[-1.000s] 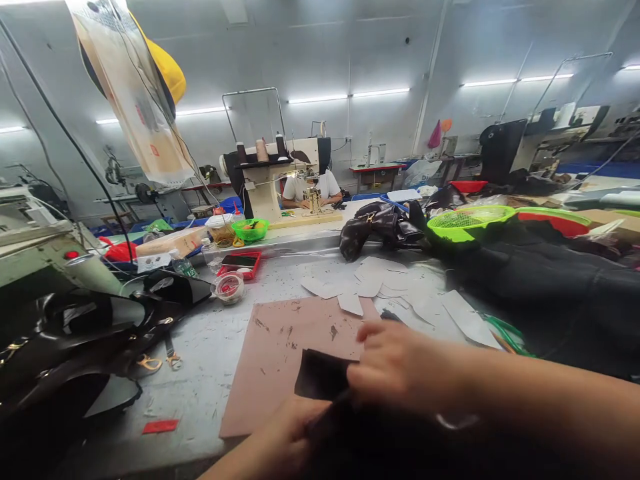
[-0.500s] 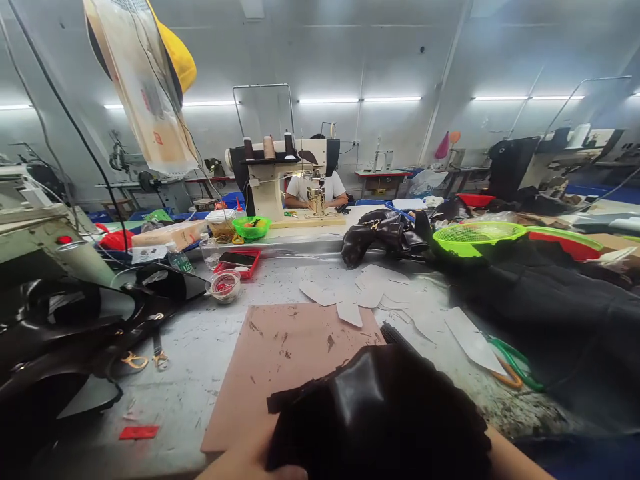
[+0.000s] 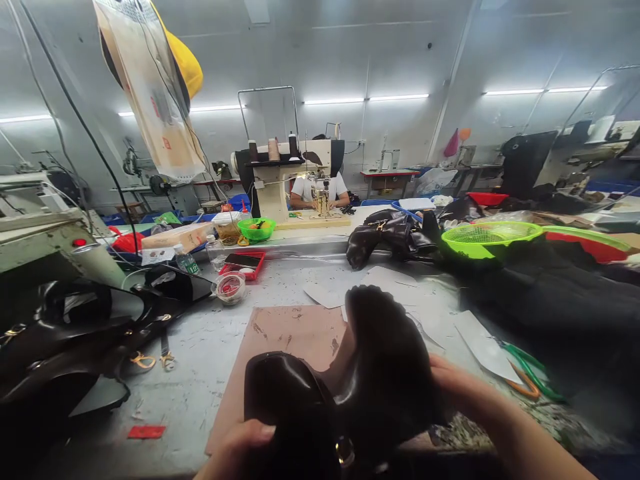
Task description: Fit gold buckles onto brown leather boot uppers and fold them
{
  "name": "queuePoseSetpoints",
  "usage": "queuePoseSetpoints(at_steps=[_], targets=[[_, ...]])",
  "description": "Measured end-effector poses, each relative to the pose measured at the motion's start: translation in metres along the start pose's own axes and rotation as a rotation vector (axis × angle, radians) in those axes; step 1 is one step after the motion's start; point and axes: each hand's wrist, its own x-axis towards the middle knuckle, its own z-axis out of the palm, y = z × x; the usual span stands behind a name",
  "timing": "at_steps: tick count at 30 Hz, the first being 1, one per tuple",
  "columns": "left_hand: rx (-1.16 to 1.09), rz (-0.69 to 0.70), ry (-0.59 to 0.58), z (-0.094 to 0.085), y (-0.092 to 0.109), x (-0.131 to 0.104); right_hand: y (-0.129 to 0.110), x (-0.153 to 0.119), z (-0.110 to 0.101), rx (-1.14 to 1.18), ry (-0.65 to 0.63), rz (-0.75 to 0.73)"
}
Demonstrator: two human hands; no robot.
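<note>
A glossy dark leather boot upper point(image 3: 385, 373) with a scalloped edge is held up above the brown board point(image 3: 295, 327), close to me. Gold hardware glints low on it. My left hand point(image 3: 240, 440) is closed on its left part, thumb on top, other fingers hidden. At its right edge my right hand point(image 3: 457, 390) grips it, fingertips out of sight behind the leather. Several white paper pattern pieces point(image 3: 320, 293) lie just beyond the board. Farther back rests another dark boot upper point(image 3: 370, 240) with gold hardware.
More dark uppers point(image 3: 90, 333) with gold clasps pile up on the left. Green-and-orange-handled scissors point(image 3: 535, 377) lie partly under white paper at right, beside black material point(image 3: 550, 307). A red tray point(image 3: 255, 267) and tub point(image 3: 230, 288) stand left. Behind a sewing machine point(image 3: 285, 167) sits a co-worker.
The boot upper has been turned and lifted, so its scalloped edge now points upward and its gold hardware shows. My right hand has come into view on its right side.
</note>
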Motion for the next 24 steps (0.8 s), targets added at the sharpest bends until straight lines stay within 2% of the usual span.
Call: queuePoseSetpoints(at_steps=[2, 5, 7, 10, 12, 14, 17, 18, 19, 21, 23, 24], targets=[[-0.098, -0.006, -0.049, 0.000, 0.001, 0.001, -0.003, 0.000, 0.009, -0.055, 0.009, -0.005], [-0.173, -0.022, -0.077, -0.004, -0.002, 0.005, -0.011, 0.005, 0.013, -0.200, 0.049, -0.094], [-0.131, -0.074, -0.086, -0.008, -0.005, 0.005, -0.017, 0.010, 0.010, -0.389, 0.198, -0.172], [-0.048, -0.146, -0.103, -0.011, -0.008, 0.004, -0.022, 0.018, 0.007, -0.760, 0.524, -0.289], [-0.048, -0.147, -0.112, -0.012, -0.007, 0.005, -0.019, 0.021, 0.011, -0.899, 0.661, -0.343], [-0.106, -0.075, -0.165, -0.015, -0.005, 0.009, -0.014, 0.022, 0.018, -0.898, 0.760, -0.427], [-0.207, 0.158, -0.316, -0.021, -0.003, 0.017, -0.003, 0.019, 0.028, -0.886, 0.880, -0.616], [-0.229, 0.213, -0.347, -0.022, -0.002, 0.019, 0.001, 0.018, 0.032, -0.912, 0.852, -0.619], [-0.243, 0.234, -0.355, -0.022, -0.002, 0.020, 0.004, 0.017, 0.035, -0.938, 0.770, -0.560], [-0.256, 0.181, -0.348, -0.019, 0.000, 0.020, 0.012, 0.017, 0.042, -0.878, 0.483, -0.311], [-0.257, 0.092, -0.373, -0.012, 0.001, 0.017, 0.021, 0.019, 0.048, -0.632, 0.224, -0.111], [-0.259, 0.070, -0.403, -0.010, 0.000, 0.016, 0.026, 0.021, 0.051, -0.489, 0.159, -0.083]])
